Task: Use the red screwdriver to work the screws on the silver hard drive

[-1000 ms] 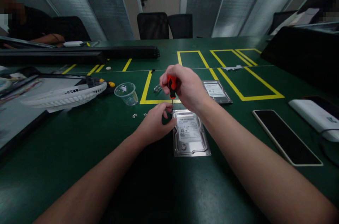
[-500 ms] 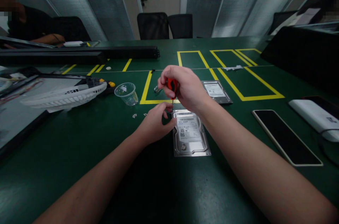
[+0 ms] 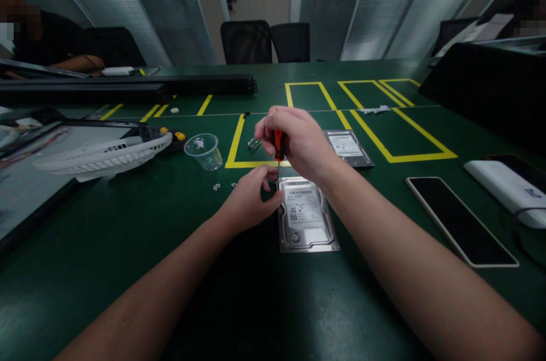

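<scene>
A silver hard drive (image 3: 306, 216) with a white label lies flat on the green table in front of me. My right hand (image 3: 298, 139) is closed around the handle of a red and black screwdriver (image 3: 279, 145), held upright. The thin shaft points down at the drive's far left corner. Beside that corner is my left hand (image 3: 251, 196), its thumb on the drive's left edge and its fingers curled near the screwdriver tip. Whatever lies between those fingertips is too small to make out. Several tiny screws (image 3: 216, 186) sit left of my left hand.
A clear plastic cup (image 3: 202, 150) stands to the left. Behind my right hand lies a second hard drive (image 3: 350, 148). A phone (image 3: 463, 222) and a white power bank (image 3: 507, 190) are at the right. A white racket-like frame (image 3: 106, 156) lies left. A person sits at the far left.
The screwdriver handle has turned slightly in my right hand, and the fingers around it have shifted a little. My left hand and the drive have stayed in place.
</scene>
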`<state>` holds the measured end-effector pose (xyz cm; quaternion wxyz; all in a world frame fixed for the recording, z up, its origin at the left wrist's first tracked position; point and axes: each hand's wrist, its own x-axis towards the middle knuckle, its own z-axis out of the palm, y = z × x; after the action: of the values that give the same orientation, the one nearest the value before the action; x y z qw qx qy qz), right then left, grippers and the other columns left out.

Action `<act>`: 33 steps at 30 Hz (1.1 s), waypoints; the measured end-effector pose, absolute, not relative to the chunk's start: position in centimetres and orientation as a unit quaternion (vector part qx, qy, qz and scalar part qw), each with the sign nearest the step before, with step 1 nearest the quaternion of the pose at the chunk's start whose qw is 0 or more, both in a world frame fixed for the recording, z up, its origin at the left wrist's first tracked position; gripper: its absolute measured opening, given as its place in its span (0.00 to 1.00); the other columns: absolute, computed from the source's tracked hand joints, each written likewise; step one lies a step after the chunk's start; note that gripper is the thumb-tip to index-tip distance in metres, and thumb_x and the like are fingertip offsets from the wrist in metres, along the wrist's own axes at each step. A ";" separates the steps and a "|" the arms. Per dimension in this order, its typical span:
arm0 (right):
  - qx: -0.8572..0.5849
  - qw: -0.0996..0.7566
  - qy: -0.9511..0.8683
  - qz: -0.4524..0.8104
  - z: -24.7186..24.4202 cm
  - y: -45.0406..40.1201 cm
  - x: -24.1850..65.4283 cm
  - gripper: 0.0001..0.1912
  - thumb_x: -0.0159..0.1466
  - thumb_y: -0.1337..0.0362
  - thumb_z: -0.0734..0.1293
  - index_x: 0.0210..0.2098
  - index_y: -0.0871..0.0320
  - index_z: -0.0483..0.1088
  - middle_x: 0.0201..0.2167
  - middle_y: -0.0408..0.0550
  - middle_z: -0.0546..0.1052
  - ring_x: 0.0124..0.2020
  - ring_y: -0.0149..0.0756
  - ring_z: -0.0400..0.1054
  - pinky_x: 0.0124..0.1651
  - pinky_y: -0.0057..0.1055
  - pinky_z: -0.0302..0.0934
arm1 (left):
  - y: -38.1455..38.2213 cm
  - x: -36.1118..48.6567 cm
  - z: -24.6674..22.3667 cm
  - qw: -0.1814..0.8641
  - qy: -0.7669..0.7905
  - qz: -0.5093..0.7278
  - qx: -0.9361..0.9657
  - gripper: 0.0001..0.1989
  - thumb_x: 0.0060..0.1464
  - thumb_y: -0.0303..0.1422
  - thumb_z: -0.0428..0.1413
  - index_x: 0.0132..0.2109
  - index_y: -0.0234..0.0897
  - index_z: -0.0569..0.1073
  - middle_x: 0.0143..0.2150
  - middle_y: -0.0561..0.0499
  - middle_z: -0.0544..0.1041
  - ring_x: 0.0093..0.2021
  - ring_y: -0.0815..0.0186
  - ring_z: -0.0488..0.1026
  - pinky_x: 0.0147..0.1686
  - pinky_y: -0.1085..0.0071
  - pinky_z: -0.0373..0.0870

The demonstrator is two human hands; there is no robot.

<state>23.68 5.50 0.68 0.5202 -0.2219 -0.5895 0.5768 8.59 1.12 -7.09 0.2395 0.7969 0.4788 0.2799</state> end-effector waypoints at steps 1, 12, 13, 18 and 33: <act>-0.218 0.521 -0.588 0.579 0.7 5.5 23.7 0.10 0.64 0.65 0.66 0.26 0.57 0.70 0.27 0.42 0.74 0.21 0.27 0.62 0.24 0.30 0.50 | 1.1 8.6 -7.1 0.238 0.478 0.281 0.797 0.19 0.58 0.36 0.60 0.54 0.35 0.73 0.44 0.45 0.79 0.38 0.61 0.73 0.39 0.62 0.70; -0.193 0.499 -0.555 0.637 1.1 5.2 23.8 0.19 0.68 0.57 0.63 0.21 0.57 0.64 0.22 0.40 0.68 0.17 0.23 0.50 0.24 0.29 0.41 | 1.1 8.5 -7.1 0.242 0.476 0.282 0.797 0.18 0.58 0.35 0.61 0.54 0.36 0.72 0.46 0.45 0.79 0.39 0.61 0.73 0.41 0.63 0.71; -0.188 0.494 -0.555 0.642 1.1 5.2 23.8 0.21 0.68 0.56 0.62 0.20 0.57 0.64 0.22 0.41 0.68 0.18 0.23 0.50 0.24 0.29 0.42 | 1.1 8.5 -7.0 0.243 0.475 0.283 0.797 0.18 0.58 0.35 0.61 0.54 0.37 0.72 0.46 0.45 0.79 0.39 0.61 0.73 0.41 0.63 0.71; -0.174 0.486 -0.554 0.653 1.2 5.2 23.9 0.21 0.65 0.57 0.59 0.19 0.57 0.67 0.21 0.44 0.69 0.18 0.25 0.50 0.24 0.31 0.43 | 1.1 8.5 -7.1 0.244 0.475 0.280 0.797 0.19 0.58 0.35 0.61 0.55 0.36 0.72 0.45 0.46 0.78 0.39 0.62 0.73 0.42 0.62 0.71; -0.212 0.520 -0.581 0.589 0.8 5.0 23.6 0.10 0.65 0.65 0.66 0.26 0.56 0.70 0.24 0.41 0.74 0.22 0.29 0.66 0.27 0.29 0.54 | 1.1 8.6 -7.1 0.242 0.480 0.276 0.797 0.17 0.59 0.35 0.61 0.53 0.35 0.72 0.43 0.46 0.78 0.38 0.62 0.73 0.39 0.63 0.69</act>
<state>23.55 5.05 0.78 0.5197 -0.2119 -0.5813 0.5892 8.59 1.11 -7.11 0.2415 0.7971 0.4795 0.2762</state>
